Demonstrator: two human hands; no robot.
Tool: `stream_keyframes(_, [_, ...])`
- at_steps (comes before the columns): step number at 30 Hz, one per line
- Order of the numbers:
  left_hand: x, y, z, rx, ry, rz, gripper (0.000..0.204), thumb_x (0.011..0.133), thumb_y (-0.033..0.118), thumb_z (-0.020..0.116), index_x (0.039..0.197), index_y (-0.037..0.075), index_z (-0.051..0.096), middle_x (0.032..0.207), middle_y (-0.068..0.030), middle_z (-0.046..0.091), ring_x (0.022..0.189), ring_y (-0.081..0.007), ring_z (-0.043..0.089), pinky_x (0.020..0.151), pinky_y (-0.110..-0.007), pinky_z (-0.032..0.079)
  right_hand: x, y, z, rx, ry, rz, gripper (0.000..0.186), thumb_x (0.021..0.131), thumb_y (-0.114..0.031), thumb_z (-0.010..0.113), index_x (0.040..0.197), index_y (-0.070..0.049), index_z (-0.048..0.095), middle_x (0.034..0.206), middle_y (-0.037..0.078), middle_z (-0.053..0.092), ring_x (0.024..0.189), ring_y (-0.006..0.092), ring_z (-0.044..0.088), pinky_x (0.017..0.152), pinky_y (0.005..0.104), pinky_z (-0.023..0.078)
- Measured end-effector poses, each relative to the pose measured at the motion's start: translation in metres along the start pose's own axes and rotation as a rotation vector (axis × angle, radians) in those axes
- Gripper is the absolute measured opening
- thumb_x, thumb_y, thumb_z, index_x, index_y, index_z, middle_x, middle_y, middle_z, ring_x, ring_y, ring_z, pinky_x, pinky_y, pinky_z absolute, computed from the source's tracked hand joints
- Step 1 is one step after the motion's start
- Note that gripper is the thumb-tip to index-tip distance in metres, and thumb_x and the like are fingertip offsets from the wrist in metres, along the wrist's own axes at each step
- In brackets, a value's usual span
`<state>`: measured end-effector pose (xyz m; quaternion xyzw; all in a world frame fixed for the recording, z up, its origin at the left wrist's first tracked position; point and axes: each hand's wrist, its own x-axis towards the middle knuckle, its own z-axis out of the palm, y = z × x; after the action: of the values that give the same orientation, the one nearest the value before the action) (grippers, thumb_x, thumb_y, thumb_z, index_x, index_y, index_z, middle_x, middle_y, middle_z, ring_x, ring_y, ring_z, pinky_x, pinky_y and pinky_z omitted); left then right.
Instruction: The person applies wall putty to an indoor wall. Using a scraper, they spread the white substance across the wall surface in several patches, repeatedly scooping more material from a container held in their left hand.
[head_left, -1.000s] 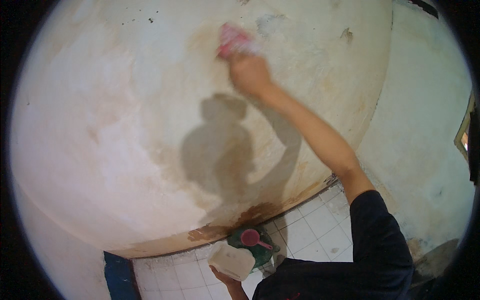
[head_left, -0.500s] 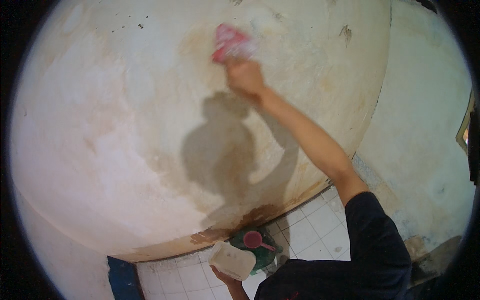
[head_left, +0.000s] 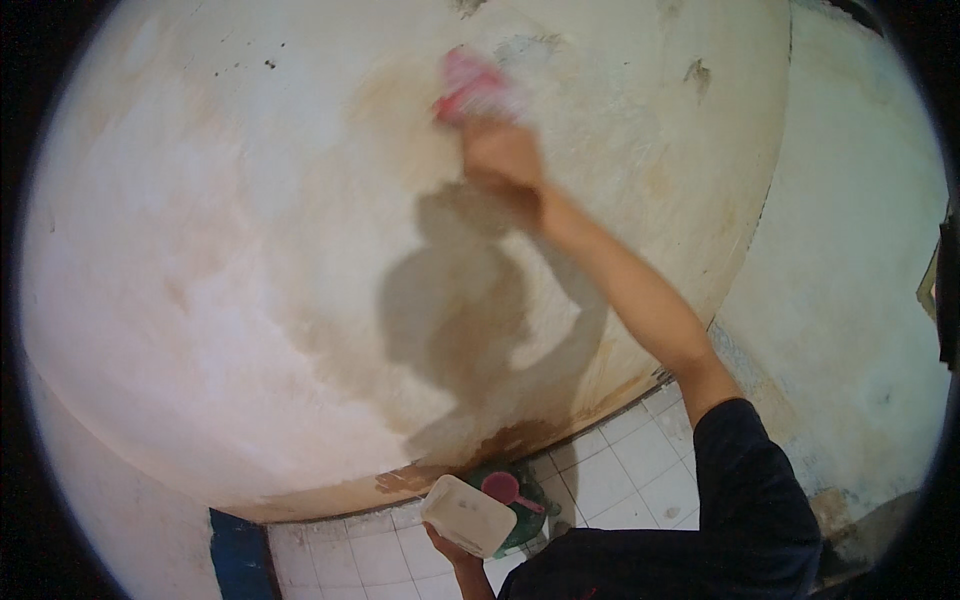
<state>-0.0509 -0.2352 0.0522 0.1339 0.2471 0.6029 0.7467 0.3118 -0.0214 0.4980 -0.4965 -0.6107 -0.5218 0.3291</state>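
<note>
My right hand (head_left: 503, 155) is stretched up to the stained plaster wall (head_left: 200, 250). Its fingers are closed on a red-and-white flat piece (head_left: 478, 88); motion blur leaves unclear whether this is a cloth or a scraper. The piece appears to lie against the wall. Low in the picture my left hand (head_left: 450, 548) grips the left lower edge of a cream plastic tub (head_left: 468, 515), tilted so its inside faces up. Little can be made out inside the tub.
Beyond the tub, a pink dipper (head_left: 502, 488) rests on a dark green container (head_left: 530, 520) on the white tiled floor (head_left: 620, 460). A blue post or panel (head_left: 240, 555) stands at lower left. Another wall (head_left: 850, 250) meets the first at right. Brown damp patches line the wall's foot.
My right hand has shifted slightly right and down in the picture with the red-and-white piece. The view has moved a little. My left hand still holds the tub.
</note>
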Motion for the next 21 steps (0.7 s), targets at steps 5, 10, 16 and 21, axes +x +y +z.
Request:
stream_keyframes(5, [0.007, -0.002, 0.016, 0.016, -0.039, -0.004, 0.061, 0.096, 0.057, 0.034, 0.136, 0.013, 0.045, 0.127, -0.0103, 0.055, 0.11, -0.0321, 0.057, 0.092, -0.05, 0.05, -0.019, -0.085, -0.03, 0.168, 0.008, -0.12, 0.021, 0.076, -0.009, 0.055, 0.095, -0.004, 0.064, 0.079, 0.013, 0.066, 0.071, 0.0279, 0.064, 0.061, 0.0414, 0.051])
stream_keyframes(10, [0.008, 0.003, 0.022, 0.048, -0.032, 0.013, 0.061, 0.096, 0.058, 0.034, 0.135, 0.013, 0.045, 0.127, -0.0104, 0.055, 0.111, -0.0321, 0.057, 0.092, -0.049, 0.051, 0.017, 0.038, -0.078, 0.136, 0.486, 0.314, 0.02, 0.081, -0.012, 0.057, 0.097, -0.007, 0.068, 0.067, 0.015, 0.065, 0.055, 0.0343, 0.063, 0.052, 0.0433, 0.051])
stream_keyframes(16, [0.049, 0.025, -0.022, 0.024, -0.091, -0.06, 0.062, 0.096, 0.056, 0.036, 0.137, 0.011, 0.044, 0.129, -0.0109, 0.054, 0.112, -0.0327, 0.057, 0.093, -0.05, 0.05, 0.014, -0.014, -0.014, 0.031, 0.236, 0.306, 0.022, 0.076, -0.012, 0.06, 0.096, -0.007, 0.068, 0.07, 0.018, 0.065, 0.058, 0.0356, 0.063, 0.05, 0.0455, 0.049])
stream_keyframes(21, [0.06, 0.063, -0.009, 0.22, -0.133, 0.032, 0.063, 0.096, 0.055, 0.038, 0.137, 0.008, 0.043, 0.129, -0.0133, 0.054, 0.111, -0.0329, 0.057, 0.091, -0.051, 0.051, 0.03, -0.09, -0.042, 0.3, 0.265, 0.197, 0.032, 0.078, -0.012, 0.06, 0.108, -0.009, 0.068, 0.08, 0.016, 0.067, 0.062, 0.0324, 0.065, 0.051, 0.041, 0.05])
